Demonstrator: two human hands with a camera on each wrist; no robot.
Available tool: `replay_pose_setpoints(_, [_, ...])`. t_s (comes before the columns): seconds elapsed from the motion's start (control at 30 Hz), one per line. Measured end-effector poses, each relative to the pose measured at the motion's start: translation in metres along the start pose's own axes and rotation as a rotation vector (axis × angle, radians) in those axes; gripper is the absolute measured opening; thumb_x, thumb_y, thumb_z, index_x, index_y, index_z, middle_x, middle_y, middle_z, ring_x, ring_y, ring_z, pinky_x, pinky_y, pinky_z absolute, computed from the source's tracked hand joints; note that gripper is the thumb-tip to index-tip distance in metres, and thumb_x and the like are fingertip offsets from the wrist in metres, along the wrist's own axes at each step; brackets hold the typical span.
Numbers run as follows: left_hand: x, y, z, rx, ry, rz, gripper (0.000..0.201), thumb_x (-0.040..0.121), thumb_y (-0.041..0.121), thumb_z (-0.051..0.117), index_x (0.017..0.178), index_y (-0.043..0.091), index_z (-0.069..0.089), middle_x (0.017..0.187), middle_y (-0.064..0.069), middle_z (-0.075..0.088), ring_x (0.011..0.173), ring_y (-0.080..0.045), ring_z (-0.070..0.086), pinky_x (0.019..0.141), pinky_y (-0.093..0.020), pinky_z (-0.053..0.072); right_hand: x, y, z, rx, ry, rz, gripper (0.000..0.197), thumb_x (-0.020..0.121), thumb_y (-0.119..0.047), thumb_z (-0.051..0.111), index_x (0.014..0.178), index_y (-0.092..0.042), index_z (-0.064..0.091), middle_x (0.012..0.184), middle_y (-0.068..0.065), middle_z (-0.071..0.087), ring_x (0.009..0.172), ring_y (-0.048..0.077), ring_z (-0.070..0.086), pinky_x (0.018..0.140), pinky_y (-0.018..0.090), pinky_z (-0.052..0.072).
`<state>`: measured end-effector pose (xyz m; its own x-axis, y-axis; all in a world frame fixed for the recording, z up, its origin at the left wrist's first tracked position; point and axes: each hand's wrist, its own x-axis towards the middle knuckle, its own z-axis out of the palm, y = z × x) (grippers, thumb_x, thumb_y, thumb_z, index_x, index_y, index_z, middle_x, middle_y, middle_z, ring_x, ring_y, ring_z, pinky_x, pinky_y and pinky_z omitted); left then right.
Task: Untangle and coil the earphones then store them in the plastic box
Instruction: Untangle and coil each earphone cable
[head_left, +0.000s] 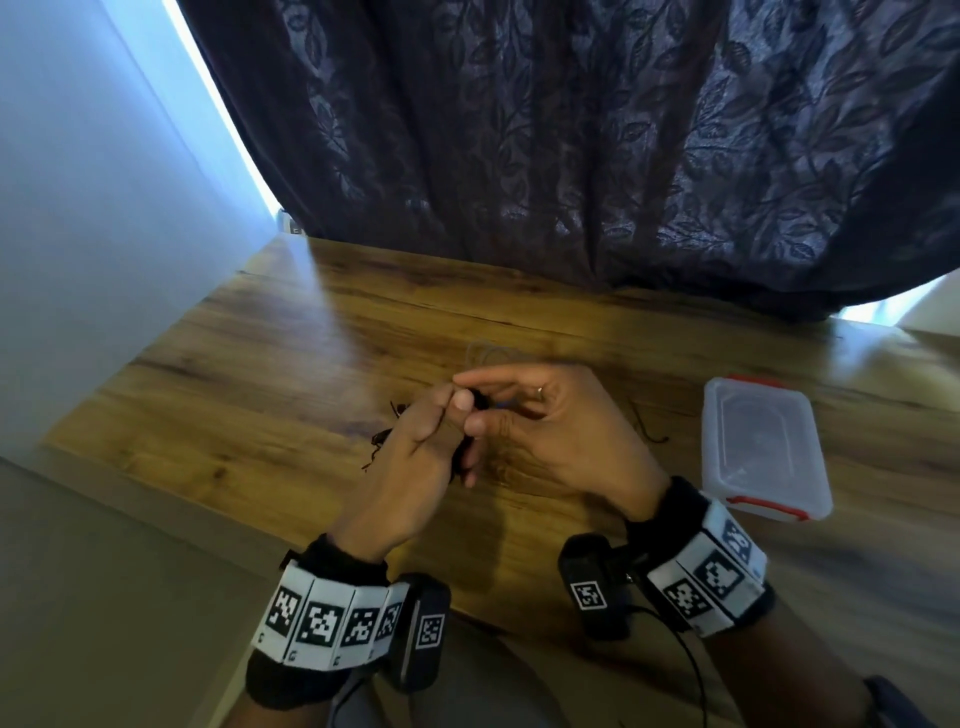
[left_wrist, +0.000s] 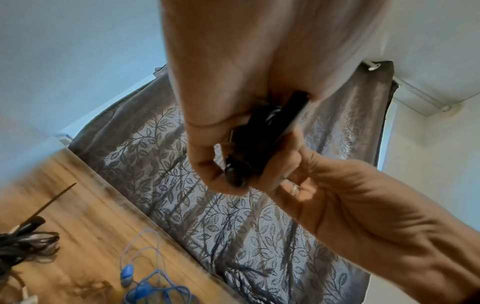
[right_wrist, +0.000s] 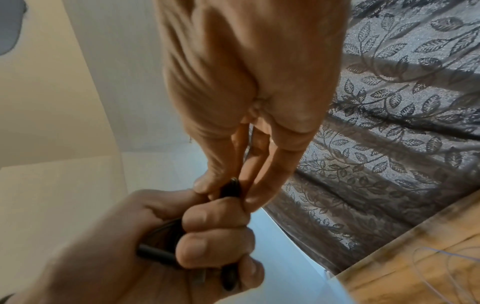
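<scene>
Setting: a wooden table (head_left: 311, 364) seen from above, with a dark leaf-patterned curtain (head_left: 571, 156) hanging behind its far edge.
Left hand: the left hand (head_left: 415, 457) is raised above the middle of the table, fingers curled tightly around a bundle of black earphones (left_wrist: 259, 139); an earbud and a straight black piece stick out of the fist in the left wrist view.
Right hand: the right hand (head_left: 561, 426) meets the left hand fingertip to fingertip. Its thumb and forefinger pinch a small dark part of the same black earphones, while the other fingers reach forward, fairly straight. A ring shows on 1 finger.
Loose black cable: a short black strand (head_left: 382, 441) hangs out below the left hand, close above the table.
Blue earphones: a 2nd pair, the blue earphones (left_wrist: 145, 283), lies loose on the table beyond the hands; its thin cable makes open loops.
Another dark cable bundle: a bunched dark cable (left_wrist: 23, 244) lies on the table in the left wrist view, apart from the blue pair.
Plastic box: a clear plastic box (head_left: 758, 447) with red clips sits on the table to the right of the right hand, lid on, well apart from the earphones.
Wrists: both wrists wear black bands with black-and-white square markers.
</scene>
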<state>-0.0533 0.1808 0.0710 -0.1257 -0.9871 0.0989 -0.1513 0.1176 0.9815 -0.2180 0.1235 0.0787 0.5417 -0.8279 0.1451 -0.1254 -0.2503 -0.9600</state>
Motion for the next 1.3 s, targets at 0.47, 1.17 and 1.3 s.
replay_pose_setpoints(0.47, [-0.002,0.001,0.004,0.12,0.033,-0.059,0.041,0.104,0.042,0.036,0.077,0.016,0.053,0.059,-0.003,0.058,0.055,-0.024,0.054,0.063,-0.044,0.047,0.001,0.007,0.0,-0.072,0.005,0.021,0.017,0.092,-0.008,0.07,0.108,-0.013,0.075,0.089,-0.004,0.076,0.089,0.008,0.073,0.086,0.031,0.061])
replay_pose_setpoints(1.17, [-0.004,-0.031,0.015,-0.082,0.176,0.119,0.014,0.098,0.013,0.056,0.088,0.007,0.05,0.07,-0.011,0.057,0.066,-0.021,0.054,0.058,-0.028,0.045,-0.025,0.024,0.011,0.563,0.344,0.239,0.024,0.085,-0.001,0.074,0.109,0.0,0.073,0.099,0.015,0.078,0.092,0.027,0.076,0.082,0.032,0.062])
replay_pose_setpoints(1.3, [0.0,-0.037,0.014,-0.024,0.171,0.061,0.018,0.095,0.022,0.057,0.081,0.018,0.048,0.07,-0.008,0.054,0.068,-0.019,0.051,0.063,-0.031,0.041,-0.031,0.035,-0.013,0.401,0.287,0.31,0.022,0.089,-0.016,0.071,0.108,-0.006,0.074,0.097,0.009,0.078,0.09,0.022,0.077,0.084,0.036,0.062])
